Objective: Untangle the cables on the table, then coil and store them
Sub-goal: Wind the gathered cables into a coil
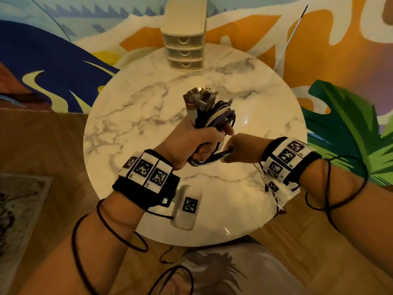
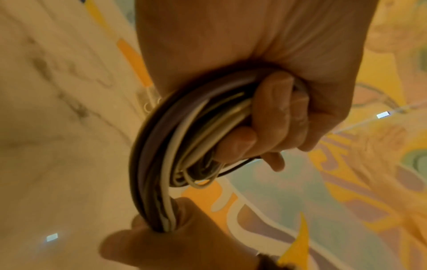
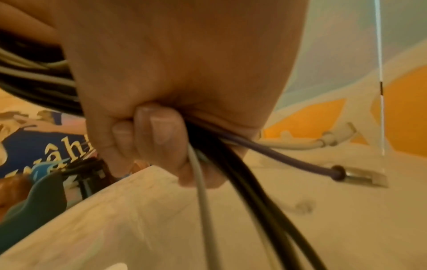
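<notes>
A bundle of cables (image 1: 209, 112), black, white and purple, stands above the round marble table (image 1: 131, 116), its metal plugs (image 1: 198, 95) pointing up. My left hand (image 1: 197, 141) grips the bundle around its middle; the left wrist view shows its fingers (image 2: 272, 118) curled round the looped cables (image 2: 166, 155). My right hand (image 1: 236, 150) grips the lower loop (image 1: 214, 157) just below the left hand. In the right wrist view its fingers (image 3: 150, 137) close on black, white and purple cables (image 3: 240, 191). A purple cable's USB plug (image 3: 360, 176) hangs free there.
A small cream three-drawer unit (image 1: 184, 39) stands at the table's far edge, drawers closed. A white device with a square marker (image 1: 187, 207) lies near the table's front edge. A colourful rug (image 1: 53, 60) and wooden floor (image 1: 42, 141) surround the table.
</notes>
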Tool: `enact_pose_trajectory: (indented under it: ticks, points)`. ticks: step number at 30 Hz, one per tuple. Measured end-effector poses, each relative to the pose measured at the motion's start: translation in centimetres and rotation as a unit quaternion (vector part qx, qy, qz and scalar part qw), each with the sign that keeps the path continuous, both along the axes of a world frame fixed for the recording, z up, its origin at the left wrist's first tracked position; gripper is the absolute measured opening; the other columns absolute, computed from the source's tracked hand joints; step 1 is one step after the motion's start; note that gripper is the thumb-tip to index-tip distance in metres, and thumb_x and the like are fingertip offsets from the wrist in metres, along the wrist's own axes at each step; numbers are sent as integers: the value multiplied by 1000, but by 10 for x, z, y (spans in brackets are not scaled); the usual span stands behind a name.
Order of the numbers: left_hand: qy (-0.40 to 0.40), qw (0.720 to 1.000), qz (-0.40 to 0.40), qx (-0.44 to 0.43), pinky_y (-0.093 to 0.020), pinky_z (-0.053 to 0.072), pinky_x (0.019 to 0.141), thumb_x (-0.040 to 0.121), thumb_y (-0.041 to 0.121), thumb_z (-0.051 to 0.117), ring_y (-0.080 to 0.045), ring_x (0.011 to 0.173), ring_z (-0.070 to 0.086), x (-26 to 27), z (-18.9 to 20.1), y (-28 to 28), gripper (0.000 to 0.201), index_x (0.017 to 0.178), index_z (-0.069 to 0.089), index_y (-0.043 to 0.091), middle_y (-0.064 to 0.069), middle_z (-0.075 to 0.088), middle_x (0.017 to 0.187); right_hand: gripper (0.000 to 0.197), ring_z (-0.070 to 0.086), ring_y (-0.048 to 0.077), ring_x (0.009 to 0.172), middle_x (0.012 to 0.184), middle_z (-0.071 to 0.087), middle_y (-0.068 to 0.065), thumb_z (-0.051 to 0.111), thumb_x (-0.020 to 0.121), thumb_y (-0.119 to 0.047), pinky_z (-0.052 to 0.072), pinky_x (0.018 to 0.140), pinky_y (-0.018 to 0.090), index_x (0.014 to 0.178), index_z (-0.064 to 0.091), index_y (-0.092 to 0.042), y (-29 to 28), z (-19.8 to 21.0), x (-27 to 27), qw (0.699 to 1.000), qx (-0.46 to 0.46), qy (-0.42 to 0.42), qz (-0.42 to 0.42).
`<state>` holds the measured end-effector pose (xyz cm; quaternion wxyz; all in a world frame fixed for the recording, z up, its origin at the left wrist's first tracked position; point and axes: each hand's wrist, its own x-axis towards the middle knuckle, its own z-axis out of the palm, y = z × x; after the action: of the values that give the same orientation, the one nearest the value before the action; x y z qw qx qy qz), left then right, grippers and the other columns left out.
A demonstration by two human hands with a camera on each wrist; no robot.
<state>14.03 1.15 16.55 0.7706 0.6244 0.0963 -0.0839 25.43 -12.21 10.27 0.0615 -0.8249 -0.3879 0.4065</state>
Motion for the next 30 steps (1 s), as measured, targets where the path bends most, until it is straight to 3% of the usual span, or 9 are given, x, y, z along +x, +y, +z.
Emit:
enact_pose_trajectory:
  ticks: [2, 4, 7, 11, 14, 20, 24, 26, 30]
  points:
    - [22, 997, -5, 77, -18, 29, 41, 74, 9, 57, -11, 34, 34, 3, 1, -7, 20, 90, 63, -1, 1, 42, 43, 28, 62, 26, 87, 94, 68, 8, 61, 89, -33, 50, 83, 37, 101, 67, -9, 0, 3, 13, 999, -21, -26, 13]
    - [45, 981, -30, 185, -21, 37, 45, 72, 15, 62, -16, 41, 43, 4, 0, -9, 23, 89, 65, 0, -8, 52, 51, 29, 65, 26, 76, 92, 70, 11, 59, 89, -33, 53, 70, 34, 106, 66, -11, 1, 5, 21, 999, -41, -22, 27]
    - [73, 950, -74, 294, -25, 42, 49, 78, 10, 65, -15, 52, 51, 4, -7, -14, 11, 89, 66, 6, -16, 62, 69, 15, 55, 21, 57, 73, 62, 8, 60, 90, -27, 42, 53, 24, 95, 63, -13, 0, 12, 30, 997, -47, 16, 55]
    - [86, 920, -98, 369, -37, 51, 72, 77, 12, 66, -20, 76, 62, 1, -19, -20, 15, 92, 68, 10, -8, 69, 88, 19, 48, 21, 59, 70, 55, 14, 56, 93, -23, 39, 53, 24, 78, 59, -11, -2, 18, 35, 995, -46, 27, 79]
    - [99, 916, -101, 376, -39, 51, 71, 78, 11, 65, -22, 73, 62, 2, -22, -23, 14, 91, 68, 8, -8, 68, 83, 27, 48, 22, 64, 66, 50, 5, 54, 94, -24, 42, 60, 28, 68, 50, -25, -5, 20, 37, 995, -45, 33, 88]
    - [67, 989, 71, 113, -17, 31, 38, 72, 5, 55, -9, 34, 37, 8, -16, -6, 10, 78, 62, 5, 4, 44, 42, 27, 51, 17, 62, 68, 55, -2, 57, 92, -41, 40, 64, 30, 84, 58, -15, -22, -11, 38, 998, -14, 8, 54]
    - [24, 977, 201, -64, -18, 14, 40, 75, 7, 50, -8, 32, 19, 16, -12, 7, 11, 81, 53, -2, 3, 27, 41, 36, 52, 21, 95, 94, 52, -5, 71, 78, -49, 41, 83, 31, 102, 56, -25, -38, -29, 34, 997, -11, -11, 77]
    - [3, 967, 228, -113, -25, 9, 43, 77, 11, 48, -8, 32, 17, 20, -11, 12, 14, 81, 57, 2, 5, 26, 40, 65, 47, 15, 112, 120, 49, -3, 73, 72, -53, 37, 99, 30, 127, 51, -26, -42, -14, 33, 997, 72, 16, 29]
    - [-38, 956, 230, -177, -28, 11, 45, 80, 14, 43, -8, 32, 17, 29, -2, 8, 17, 84, 58, 5, 7, 28, 39, 71, 44, 4, 119, 132, 46, -9, 74, 72, -51, 32, 101, 20, 133, 48, -27, -31, 19, -1, 965, 246, 68, -65]
